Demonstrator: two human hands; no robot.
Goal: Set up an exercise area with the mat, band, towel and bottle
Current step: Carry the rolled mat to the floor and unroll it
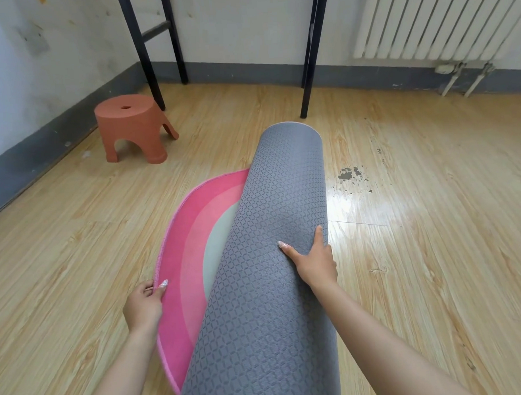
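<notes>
A: Your mat [282, 181] lies on the wooden floor [432, 250] right in front of you. It is mostly rolled, with the grey patterned backing outward, and a pink flap with a curved edge is spread out to the left of the roll.

B: Your left hand [146, 296] pinches the rim of that flap between thumb and fingers. Your right hand [313, 260] lies flat on the roll's right flank, fingers straight and spread, gripping nothing.

A: Expect it to be soft and floppy, I'd say, because the flap curves freely where you hold it. The roll looks bulky rather than heavy, and the embossed backing should give your palm good friction.

B: So hold it where you are holding it. Pinch the bound rim, not the pile, and push the roll from its flank with the flat palm. Lifted by one end, it would probably sag or unwind.

A: The glossy boards may let it slide, so anchor the flap as you roll.

B: The count is one mat, with two hands on it. There is no band, towel or bottle in view, so you'll have to fetch all three.

A: Beyond that, there is one orange plastic stool [133, 128] by the left wall, well apart from the mat, and one white radiator [439, 22] on the far wall.
</notes>
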